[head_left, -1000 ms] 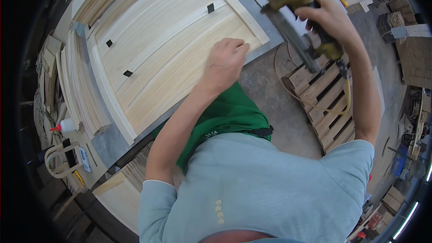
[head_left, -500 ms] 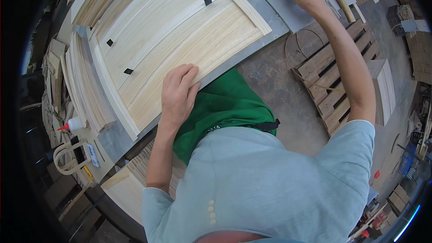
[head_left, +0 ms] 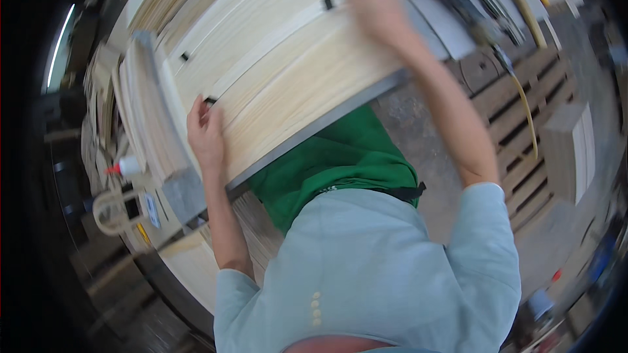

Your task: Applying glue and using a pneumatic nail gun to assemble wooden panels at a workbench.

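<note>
A pale wooden framed panel [head_left: 294, 68] lies on the grey-topped table [head_left: 320, 127] in front of me, with small black squares [head_left: 328, 4] along its light strips. Over the panel's left end is my left hand [head_left: 207, 136], its fingers bent inward close to one of those squares. Whatever the fingers hold, if anything, is hidden. My right hand [head_left: 379, 10] is at the panel's right end, smeared by motion, so its grip cannot be read. To its right a dark hand-held power tool [head_left: 448, 0] rests on the table, away from both hands.
Stacked thin boards [head_left: 147, 104] stand left of the panel. A white glue bottle with a red tip [head_left: 129, 165] and a looped wooden piece [head_left: 111, 212] are nearby. A yellowish hose [head_left: 525, 108] hangs from the tool above a pallet [head_left: 523, 157], beside a pale block [head_left: 568, 147].
My right hand has left the power tool and swung left to the panel's right end. My left hand has slid from the near edge toward the panel's left end. The view has shifted slightly.
</note>
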### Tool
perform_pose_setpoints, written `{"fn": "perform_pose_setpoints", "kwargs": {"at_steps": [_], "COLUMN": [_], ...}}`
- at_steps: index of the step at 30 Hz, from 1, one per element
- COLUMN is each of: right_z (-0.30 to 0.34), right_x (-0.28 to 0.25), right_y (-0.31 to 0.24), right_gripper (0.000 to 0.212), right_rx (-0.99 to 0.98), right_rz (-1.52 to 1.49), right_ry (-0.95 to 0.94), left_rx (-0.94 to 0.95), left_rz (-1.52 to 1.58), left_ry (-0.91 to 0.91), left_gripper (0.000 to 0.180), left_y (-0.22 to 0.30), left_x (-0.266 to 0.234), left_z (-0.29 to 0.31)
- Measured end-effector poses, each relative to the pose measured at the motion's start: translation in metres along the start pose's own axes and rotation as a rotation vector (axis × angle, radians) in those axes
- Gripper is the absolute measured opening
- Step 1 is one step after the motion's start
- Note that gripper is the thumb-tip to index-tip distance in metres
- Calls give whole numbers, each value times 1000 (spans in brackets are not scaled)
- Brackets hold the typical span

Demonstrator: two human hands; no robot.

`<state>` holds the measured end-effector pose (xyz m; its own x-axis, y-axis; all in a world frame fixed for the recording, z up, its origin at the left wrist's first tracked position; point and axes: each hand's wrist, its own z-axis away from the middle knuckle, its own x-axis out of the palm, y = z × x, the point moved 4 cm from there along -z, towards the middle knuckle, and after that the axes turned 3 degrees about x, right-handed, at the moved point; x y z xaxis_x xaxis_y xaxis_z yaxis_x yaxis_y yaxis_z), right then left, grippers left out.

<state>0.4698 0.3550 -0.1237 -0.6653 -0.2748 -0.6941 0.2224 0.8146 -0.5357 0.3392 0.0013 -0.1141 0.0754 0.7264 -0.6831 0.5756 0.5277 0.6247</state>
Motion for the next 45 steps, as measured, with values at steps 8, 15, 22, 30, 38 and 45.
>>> {"fn": "perform_pose_setpoints", "kwargs": {"at_steps": [8,15,22,30,38,45], "right_z": [0,6,6,-26,-97,-108], "right_x": [52,46,51,43,103,119], "right_y": [-51,-33,-40,-22,-23,-15], "right_gripper": [13,10,7,19,21,24], "right_rx": [251,305,124,344,152,169], "right_rz": [-83,-217,-256,-433,-416,-246], "right_ry": [134,73,61,-53,-94,-94], "left_rx": [-149,-185,-230,-436,-44,-237], "left_rz": [122,74,25,479,173,205], "left_ry": [-184,-270,-278,-17,71,-18], "left_gripper": [23,16,14,14,19,21], "left_y": [-42,-35,-42,-66,-95,-87], "left_x": [-6,-4,-11,-15,12,29], "left_z": [-29,-32,-34,-36,-105,-127]}}
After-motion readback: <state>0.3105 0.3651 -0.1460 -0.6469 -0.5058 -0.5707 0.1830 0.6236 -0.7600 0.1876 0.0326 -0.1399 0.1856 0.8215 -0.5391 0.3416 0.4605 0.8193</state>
